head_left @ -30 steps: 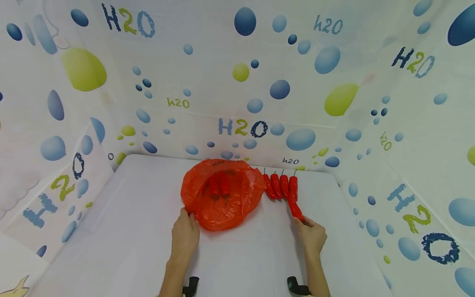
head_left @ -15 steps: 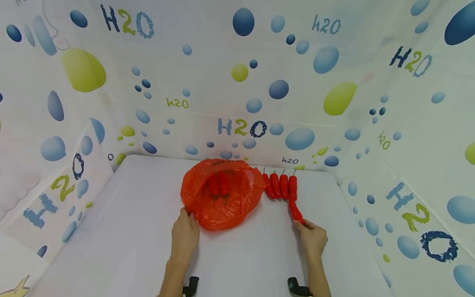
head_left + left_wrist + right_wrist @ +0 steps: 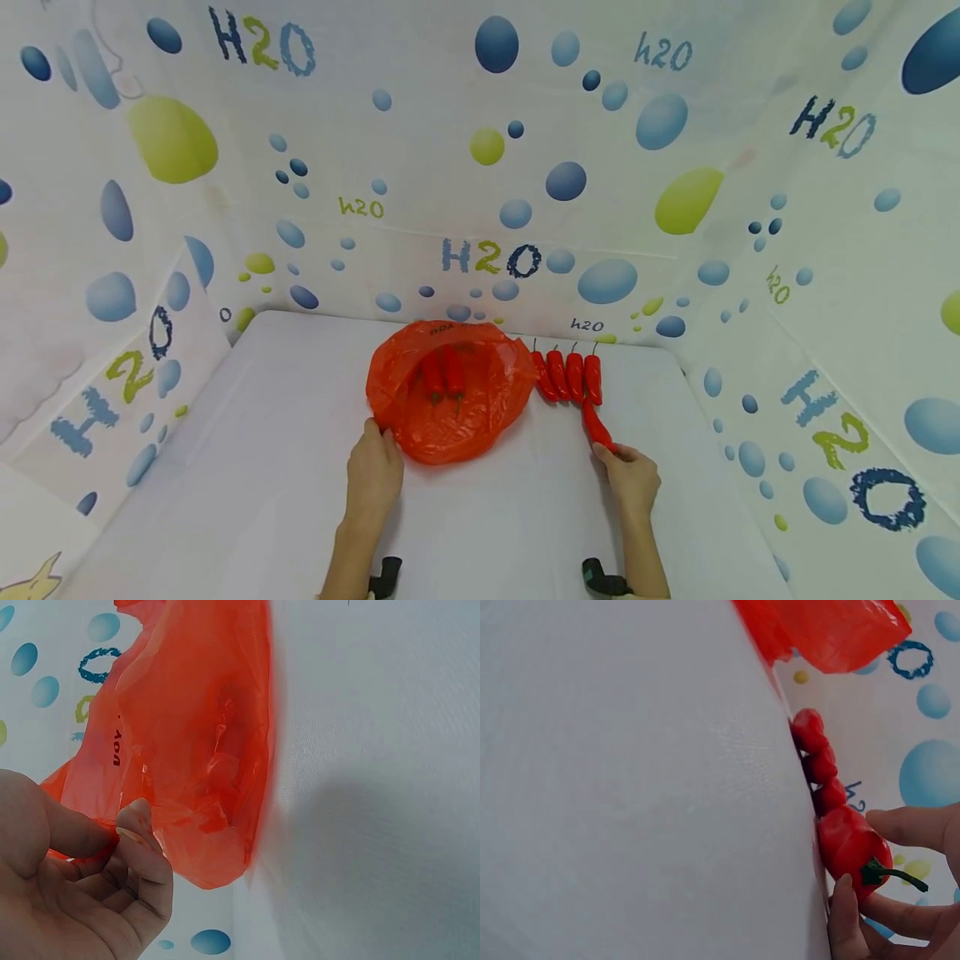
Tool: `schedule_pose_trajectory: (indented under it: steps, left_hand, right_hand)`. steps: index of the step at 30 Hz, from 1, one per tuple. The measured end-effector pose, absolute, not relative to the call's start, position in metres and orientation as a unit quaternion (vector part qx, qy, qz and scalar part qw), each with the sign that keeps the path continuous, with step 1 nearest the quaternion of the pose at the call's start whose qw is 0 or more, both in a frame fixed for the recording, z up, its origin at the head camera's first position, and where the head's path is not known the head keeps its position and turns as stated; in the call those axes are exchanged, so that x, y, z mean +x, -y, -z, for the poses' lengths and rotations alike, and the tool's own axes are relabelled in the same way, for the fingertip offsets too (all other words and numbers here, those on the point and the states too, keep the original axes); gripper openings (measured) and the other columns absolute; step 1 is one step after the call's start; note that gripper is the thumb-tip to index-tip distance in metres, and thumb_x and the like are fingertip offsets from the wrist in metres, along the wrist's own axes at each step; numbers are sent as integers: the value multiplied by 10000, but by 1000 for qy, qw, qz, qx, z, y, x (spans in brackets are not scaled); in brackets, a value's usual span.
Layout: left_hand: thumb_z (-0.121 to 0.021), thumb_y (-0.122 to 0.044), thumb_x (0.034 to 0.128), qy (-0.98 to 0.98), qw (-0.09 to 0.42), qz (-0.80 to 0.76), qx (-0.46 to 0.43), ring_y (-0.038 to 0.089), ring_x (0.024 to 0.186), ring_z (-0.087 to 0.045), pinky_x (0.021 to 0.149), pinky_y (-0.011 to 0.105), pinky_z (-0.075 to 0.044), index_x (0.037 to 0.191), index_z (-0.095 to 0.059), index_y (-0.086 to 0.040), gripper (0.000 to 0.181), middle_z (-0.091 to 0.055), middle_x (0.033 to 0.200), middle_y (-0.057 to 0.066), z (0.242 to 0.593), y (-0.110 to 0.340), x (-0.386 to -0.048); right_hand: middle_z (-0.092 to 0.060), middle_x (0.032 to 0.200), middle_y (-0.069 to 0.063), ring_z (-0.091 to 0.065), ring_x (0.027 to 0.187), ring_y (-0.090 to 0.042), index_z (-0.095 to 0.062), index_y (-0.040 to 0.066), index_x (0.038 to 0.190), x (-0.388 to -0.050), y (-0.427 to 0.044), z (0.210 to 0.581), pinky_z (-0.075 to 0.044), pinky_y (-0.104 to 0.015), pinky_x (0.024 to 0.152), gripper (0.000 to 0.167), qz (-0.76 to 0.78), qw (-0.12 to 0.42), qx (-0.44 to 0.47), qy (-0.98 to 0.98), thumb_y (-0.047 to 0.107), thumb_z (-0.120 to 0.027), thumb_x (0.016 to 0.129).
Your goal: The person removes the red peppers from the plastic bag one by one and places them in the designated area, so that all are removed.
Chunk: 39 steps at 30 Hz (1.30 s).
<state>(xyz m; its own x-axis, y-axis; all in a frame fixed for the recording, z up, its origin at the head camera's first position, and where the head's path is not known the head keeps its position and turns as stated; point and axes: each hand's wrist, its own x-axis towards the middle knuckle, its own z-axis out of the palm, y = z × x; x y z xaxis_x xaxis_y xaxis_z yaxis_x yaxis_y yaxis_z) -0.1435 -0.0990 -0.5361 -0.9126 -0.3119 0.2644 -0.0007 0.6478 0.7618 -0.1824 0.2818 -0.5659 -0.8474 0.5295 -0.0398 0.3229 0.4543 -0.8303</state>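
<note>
A crinkled orange-red plastic bag (image 3: 450, 440) lies with its mouth facing me, and two red chili peppers (image 3: 453, 371) show inside it. My left hand (image 3: 375, 473) pinches the bag's near left edge between thumb and fingers, as the left wrist view also shows. To the right, my right hand (image 3: 632, 482) holds the near end of a red chili pepper (image 3: 597, 423). In the right wrist view, thumb and fingers are around that pepper's green-stemmed end (image 3: 855, 847). Its far end meets a row of several red peppers (image 3: 574, 377) just right of the bag.
Everything lies on a white table (image 3: 262, 433). Behind and at both sides hangs a white sheet (image 3: 427, 150) printed with drops and "H2O". Dark wrist-camera mounts (image 3: 386, 575) show near both forearms.
The held pepper has shifted very slightly toward me at first, then stayed nearly still. The left hand and the bag keep their places.
</note>
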Motion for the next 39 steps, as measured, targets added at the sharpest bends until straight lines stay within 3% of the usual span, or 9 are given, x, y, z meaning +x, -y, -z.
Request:
schedule_pose_trajectory:
  steps: [4,6,10,13,18,26,31,39]
  left_hand:
    - [-488,-37,1048,886,196,410,90,423,759,-638,674,540,-521,1043,-505,76,114,-593,817,211,538,99,-144]
    - [-488,-42,1049,886,195,410,91,412,752,-634,669,528,-519,1042,-505,69,113,-591,815,205,539,100,-145]
    - [-484,-49,1053,887,191,411,93,397,754,-631,676,522,-520,1043,-503,63,114,-588,818,195,540,101,-146]
    - [-485,-43,1051,886,193,411,94,414,766,-635,685,537,-519,1041,-505,68,113,-593,822,203,539,102,-147]
    - [-485,-39,1046,887,193,409,94,447,782,-634,696,560,-512,1034,-503,72,113,-598,828,219,537,101,-147]
    - [-482,-41,1046,887,191,410,91,439,778,-635,693,558,-513,1041,-505,81,124,-599,830,213,534,101,-147]
    - [-479,-55,1052,889,180,410,92,381,743,-618,672,511,-513,1045,-506,80,137,-588,819,188,536,102,-147]
    - [-489,-46,1049,890,188,403,96,407,748,-629,659,528,-501,1041,-508,75,123,-589,811,193,542,104,-147]
  right_hand:
    - [-732,1055,-262,-688,801,-296,-707,-58,1225,-186,-281,564,-496,-304,604,559,-460,88,-247,848,407,-781,923]
    - [-718,1086,-271,-676,832,-300,-681,-67,1257,-187,-280,562,-507,-316,623,601,-459,73,-243,851,434,-757,935]
    - [-664,1227,-306,-624,1037,-390,-611,-81,1344,-188,-279,557,-550,-454,806,654,-443,49,-241,862,434,-719,956]
    - [-595,1324,-329,-559,1168,-458,-558,-82,1397,-190,-276,550,-516,-568,943,687,-436,40,-236,868,425,-707,958]
    - [-522,1372,-329,-497,1239,-498,-537,-67,1423,-195,-272,532,-493,-617,969,677,-421,61,-212,880,396,-700,956]
    - [-604,1299,-292,-567,1184,-452,-644,-16,1356,-202,-257,498,-547,-585,889,583,-388,103,-151,903,400,-720,955]
    - [-630,1304,-213,-600,1209,-398,-664,48,1354,-210,-240,484,-560,-538,937,531,-398,111,-111,904,395,-737,959]
    - [-711,1173,-103,-678,1040,-262,-729,80,1261,-221,-212,475,-603,-459,863,402,-425,192,-5,884,306,-796,935]
